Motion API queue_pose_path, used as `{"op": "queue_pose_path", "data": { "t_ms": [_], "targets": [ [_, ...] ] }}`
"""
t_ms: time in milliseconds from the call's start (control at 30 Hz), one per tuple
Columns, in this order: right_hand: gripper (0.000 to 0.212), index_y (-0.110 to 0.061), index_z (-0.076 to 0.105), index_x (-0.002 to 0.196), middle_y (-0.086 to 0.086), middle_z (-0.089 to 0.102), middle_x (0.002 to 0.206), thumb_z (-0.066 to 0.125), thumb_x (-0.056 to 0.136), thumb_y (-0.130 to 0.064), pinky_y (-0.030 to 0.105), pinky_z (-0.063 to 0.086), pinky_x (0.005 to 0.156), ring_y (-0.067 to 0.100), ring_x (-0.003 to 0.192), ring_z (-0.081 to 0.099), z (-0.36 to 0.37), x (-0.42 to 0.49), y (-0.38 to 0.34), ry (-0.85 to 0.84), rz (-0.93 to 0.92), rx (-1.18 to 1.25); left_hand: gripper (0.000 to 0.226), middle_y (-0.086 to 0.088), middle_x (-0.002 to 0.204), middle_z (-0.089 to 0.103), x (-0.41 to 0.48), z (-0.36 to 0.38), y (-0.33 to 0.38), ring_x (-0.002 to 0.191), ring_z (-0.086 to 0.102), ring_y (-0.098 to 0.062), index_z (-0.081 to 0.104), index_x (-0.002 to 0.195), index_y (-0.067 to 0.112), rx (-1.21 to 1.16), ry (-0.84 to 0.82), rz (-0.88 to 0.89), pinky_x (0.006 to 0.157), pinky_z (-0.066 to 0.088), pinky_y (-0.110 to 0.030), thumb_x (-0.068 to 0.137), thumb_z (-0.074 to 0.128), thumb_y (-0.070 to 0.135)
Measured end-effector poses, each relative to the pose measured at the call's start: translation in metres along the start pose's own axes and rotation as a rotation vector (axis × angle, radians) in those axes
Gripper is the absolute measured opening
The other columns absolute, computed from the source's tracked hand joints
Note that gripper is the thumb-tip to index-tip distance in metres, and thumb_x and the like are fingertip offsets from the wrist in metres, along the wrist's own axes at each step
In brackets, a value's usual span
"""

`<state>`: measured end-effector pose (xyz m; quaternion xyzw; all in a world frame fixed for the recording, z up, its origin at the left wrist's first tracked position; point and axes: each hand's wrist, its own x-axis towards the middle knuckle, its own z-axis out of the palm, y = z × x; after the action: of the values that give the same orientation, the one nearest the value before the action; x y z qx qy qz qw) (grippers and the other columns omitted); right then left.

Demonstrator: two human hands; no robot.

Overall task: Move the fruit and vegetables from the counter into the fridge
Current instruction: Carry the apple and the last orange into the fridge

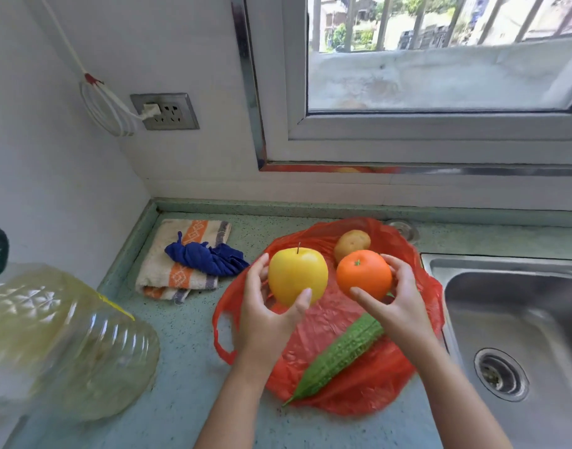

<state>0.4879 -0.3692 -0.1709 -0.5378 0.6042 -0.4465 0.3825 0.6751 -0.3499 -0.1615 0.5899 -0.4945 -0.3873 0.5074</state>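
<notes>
A smooth yellow apple point(297, 275), stem up, is being held above the counter point(187, 367) by the left hand point(265, 315), with thumb and fingers curled round its sides. Just beside it, a bright orange point(364, 274) with a small green calyx is being gripped by the right hand point(398, 306). A brown potato point(352, 244) is lying behind them, toward the counter's back edge, on a red plastic bag point(326, 322). A bumpy green bitter gourd point(339, 354) is lying slantwise on the same bag, its pointed tip toward the front edge and its thick end partly covered by the right hand.
</notes>
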Motion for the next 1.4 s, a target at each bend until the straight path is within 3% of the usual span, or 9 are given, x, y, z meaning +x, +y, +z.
{"op": "queue_pose_path", "data": {
  "t_ms": [167,367,467,600,800,967,1133,1267,1400],
  "targets": [
    [0.074,-0.034,0.038,0.119,-0.004,0.048,0.114,0.079,0.058,-0.037,0.025,0.045,0.079,0.003,0.097,0.053,-0.028,-0.041,-0.020,0.181,0.013,0.051,0.078,0.007,0.128,0.046,-0.014,0.011,0.026,0.113,0.053,-0.011,0.037,0.121,0.046,-0.108,-0.227,0.058,0.092,0.050,-0.034,0.051,0.072,0.048],
    [0.067,-0.038,0.042,0.114,-0.009,0.053,0.112,0.074,0.056,-0.036,0.016,0.048,0.071,0.007,0.095,0.058,-0.045,-0.112,-0.037,0.479,0.013,0.101,0.073,-0.001,0.116,0.055,-0.036,0.015,0.044,0.094,0.062,-0.005,0.045,0.114,0.036,-0.209,-0.500,0.118,0.074,0.053,-0.020,0.047,0.073,0.043],
    [0.066,-0.037,0.044,0.113,-0.003,0.053,0.115,0.076,0.055,-0.034,0.019,0.049,0.075,0.008,0.095,0.060,-0.050,-0.150,-0.040,0.594,0.020,0.094,0.074,-0.002,0.113,0.059,-0.053,0.025,0.045,0.093,0.064,-0.006,0.045,0.115,0.030,-0.259,-0.645,0.141,0.080,0.053,-0.027,0.048,0.074,0.039],
    [0.064,-0.040,0.046,0.108,-0.008,0.054,0.113,0.075,0.051,-0.042,0.013,0.048,0.072,0.005,0.093,0.061,-0.063,-0.212,-0.046,0.746,0.038,0.075,0.073,-0.004,0.114,0.058,-0.090,0.043,0.050,0.093,0.063,-0.008,0.044,0.118,0.030,-0.290,-0.831,0.173,0.077,0.051,-0.023,0.052,0.073,0.037],
    [0.061,-0.048,0.046,0.105,-0.007,0.056,0.115,0.073,0.050,-0.053,0.021,0.048,0.077,0.007,0.096,0.060,-0.094,-0.299,-0.054,1.052,0.040,-0.015,0.070,-0.005,0.112,0.057,-0.156,0.073,0.071,0.093,0.062,-0.014,0.044,0.115,0.036,-0.317,-1.077,0.229,0.080,0.053,-0.035,0.052,0.074,0.040],
    [0.067,-0.035,0.048,0.111,-0.007,0.056,0.115,0.072,0.050,-0.050,0.012,0.045,0.074,0.000,0.093,0.059,-0.119,-0.377,-0.058,1.270,0.019,-0.039,0.070,-0.002,0.109,0.058,-0.230,0.100,0.090,0.092,0.062,-0.012,0.045,0.116,0.031,-0.335,-1.274,0.299,0.079,0.053,-0.032,0.053,0.073,0.039],
    [0.064,-0.037,0.048,0.107,-0.011,0.058,0.112,0.071,0.049,-0.049,0.013,0.047,0.075,0.000,0.091,0.060,-0.149,-0.466,-0.054,1.462,0.024,-0.065,0.069,-0.001,0.108,0.060,-0.322,0.128,0.110,0.089,0.063,-0.007,0.047,0.116,0.027,-0.376,-1.457,0.328,0.074,0.051,-0.021,0.052,0.072,0.037],
    [0.064,-0.039,0.050,0.105,-0.012,0.058,0.112,0.072,0.046,-0.049,0.016,0.048,0.075,0.000,0.091,0.061,-0.177,-0.567,-0.046,1.645,0.061,-0.069,0.076,-0.002,0.115,0.058,-0.424,0.150,0.122,0.099,0.061,-0.012,0.045,0.122,0.026,-0.381,-1.596,0.375,0.083,0.052,-0.032,0.054,0.073,0.041],
    [0.064,-0.038,0.050,0.102,-0.013,0.058,0.109,0.072,0.044,-0.050,0.015,0.049,0.073,-0.001,0.086,0.063,-0.201,-0.668,-0.044,1.796,0.074,-0.081,0.075,0.004,0.114,0.058,-0.533,0.161,0.136,0.097,0.061,-0.005,0.045,0.122,0.025,-0.417,-1.748,0.400,0.080,0.052,-0.024,0.054,0.072,0.042]
  ]
}}
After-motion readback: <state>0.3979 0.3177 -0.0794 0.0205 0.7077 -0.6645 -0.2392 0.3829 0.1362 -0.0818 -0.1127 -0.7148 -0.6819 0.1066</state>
